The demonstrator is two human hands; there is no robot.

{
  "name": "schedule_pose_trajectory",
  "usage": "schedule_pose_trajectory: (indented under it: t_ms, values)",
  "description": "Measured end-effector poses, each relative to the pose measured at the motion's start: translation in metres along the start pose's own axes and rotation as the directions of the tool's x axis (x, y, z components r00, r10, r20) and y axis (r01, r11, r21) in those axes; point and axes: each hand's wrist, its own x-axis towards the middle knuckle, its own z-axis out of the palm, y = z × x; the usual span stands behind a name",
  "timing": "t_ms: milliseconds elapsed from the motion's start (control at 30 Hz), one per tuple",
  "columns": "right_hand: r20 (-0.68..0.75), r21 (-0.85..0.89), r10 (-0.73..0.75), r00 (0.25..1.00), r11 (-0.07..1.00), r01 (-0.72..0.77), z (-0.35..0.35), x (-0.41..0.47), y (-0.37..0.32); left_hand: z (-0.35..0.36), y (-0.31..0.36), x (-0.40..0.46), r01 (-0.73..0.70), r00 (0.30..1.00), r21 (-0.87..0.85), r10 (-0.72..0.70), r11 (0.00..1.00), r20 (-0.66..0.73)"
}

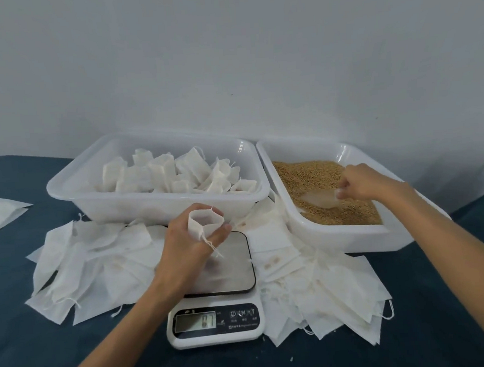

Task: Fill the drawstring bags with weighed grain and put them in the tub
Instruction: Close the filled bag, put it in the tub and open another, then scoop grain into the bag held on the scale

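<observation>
Dark blue cloth covers the work surface [414, 328], with a plain pale wall behind. Your left hand [188, 243] holds one drawstring bag [205, 220] over the scale [214, 298], fingers curled round it so its mouth stands open. Your right hand [360, 183] is in the grain tub [337, 240] at far right, fingers pinched on the handle of a clear scoop [319, 199] lying in the grain [305, 176].

Progress, as judged: the tub [151, 206] at far left already holds a good heap of filled bags [175, 173], so the work is well under way. Many empty bags [326, 291] lie flat either side of the scale (a large share left to do). The bag in hand appears unfilled.

Writing: the scale display [195, 321] seems to read 67, though blurred. Button symbols and small print beside it cannot be read. No brand is legible.
</observation>
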Motion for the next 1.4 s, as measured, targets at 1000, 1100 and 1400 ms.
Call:
schedule_pose_trajectory:
  t_ms: [1000, 1100, 1400]
  values:
    - [-0.068, 0.123, 0.190, 0.979, 0.976, -0.181, 0.022, 0.029, -0.052, -0.002, -0.002, -0.001, -0.026, 1.000, 0.002, 0.026, 1.000, 0.002]
    - [-0.100, 0.134, 0.222, 0.970, 0.969, -0.208, 0.022, 0.031, -0.051, -0.003, -0.001, 0.000, -0.019, 1.000, -0.018, 0.019, 1.000, -0.017]
    - [-0.086, 0.320, 0.285, 0.955, 0.915, -0.245, 0.018, 0.026, -0.044, -0.002, 0.000, 0.000, -0.033, 0.999, -0.016, 0.033, 0.999, -0.010]
